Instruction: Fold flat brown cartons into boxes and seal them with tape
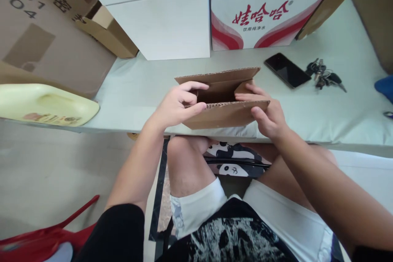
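Brown rectangular cardboard box (221, 116) (top open), L hand (173, 104) part-curled w/ hold on L end, R hand (272, 116) gripping R end

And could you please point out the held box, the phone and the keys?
Held box (225, 115): head view, near wall.
Phone (287, 70): head view, middle of the screen.
Keys (322, 76): head view, middle of the bunch.
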Motion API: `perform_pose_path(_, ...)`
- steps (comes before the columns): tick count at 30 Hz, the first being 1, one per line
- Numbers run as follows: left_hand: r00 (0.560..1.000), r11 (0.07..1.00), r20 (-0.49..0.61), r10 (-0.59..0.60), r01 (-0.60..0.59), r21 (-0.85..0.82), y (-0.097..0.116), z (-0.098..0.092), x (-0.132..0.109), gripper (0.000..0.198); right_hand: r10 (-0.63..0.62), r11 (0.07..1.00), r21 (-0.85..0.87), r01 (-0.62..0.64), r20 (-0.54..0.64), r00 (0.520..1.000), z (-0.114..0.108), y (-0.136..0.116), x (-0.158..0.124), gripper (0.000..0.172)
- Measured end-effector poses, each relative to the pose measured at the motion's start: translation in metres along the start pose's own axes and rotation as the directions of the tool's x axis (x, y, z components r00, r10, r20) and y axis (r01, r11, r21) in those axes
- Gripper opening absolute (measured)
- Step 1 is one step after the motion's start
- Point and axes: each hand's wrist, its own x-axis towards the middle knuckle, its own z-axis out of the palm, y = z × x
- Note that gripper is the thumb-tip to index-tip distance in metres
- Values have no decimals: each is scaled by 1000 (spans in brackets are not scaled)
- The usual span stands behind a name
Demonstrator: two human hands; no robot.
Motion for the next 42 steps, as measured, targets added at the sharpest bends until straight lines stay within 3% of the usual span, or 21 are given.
perform_pose_path(5,962,992,-274,-3,37,117,-18,19,-10,15,165,986,45,-160,-137,977,15,5,-5,52)
perform_pose_path(6,946,989,-325,-16,63,133,-21,24,-13,18,168,986,43,-163,-162,972,18,8,-6,55)
perform_pose_path(10,858,974,-497,-126,201,101,-33,36,-20,68,157,988,39,-152,-198,968,24,16,-9,62)
perform_pose_path(13,880,989,-455,-136,149,-6,-40,40,-20,71,150,989,31,-147,-175,973,25,18,-9,69)
perform_pose_path(17,907,989,-396,-144,121,-82,-51,43,-18,27,156,986,-28,-163,-165,974,25,15,-7,76)
perform_pose_path(20,910,988,-387,-149,123,-91,-60,43,-21,14,186,980,-47,-193,-128,974,23,11,-8,74)
perform_pose_path(24,908,980,-398,-131,57,-191,-65,45,-26,25,184,981,-43,-191,-128,975,18,10,-9,54)
perform_pose_path(28,876,940,-424,-231,87,-331,-60,47,-26,37,152,987,-25,-159,-187,971,17,12,-7,36)
perform_pose_path(33,888,970,-406,-218,151,-192,-43,40,-25,35,169,985,0,-174,-231,958,20,11,-5,33)
perform_pose_path(35,922,987,-351,-161,147,-68,-38,35,-30,41,170,985,9,-173,-245,954,21,10,-5,32)
perform_pose_path(38,989,997,-146,-39,49,67,-42,28,-39,65,148,989,25,-146,-258,955,22,10,-4,33)
perform_pose_path(40,999,998,-50,-14,17,66,-53,23,-44,86,141,990,29,-139,-254,957,22,11,-4,34)
perform_pose_path(42,998,998,-32,-55,56,16,-65,20,-45,99,148,989,29,-146,-256,955,23,11,-4,35)
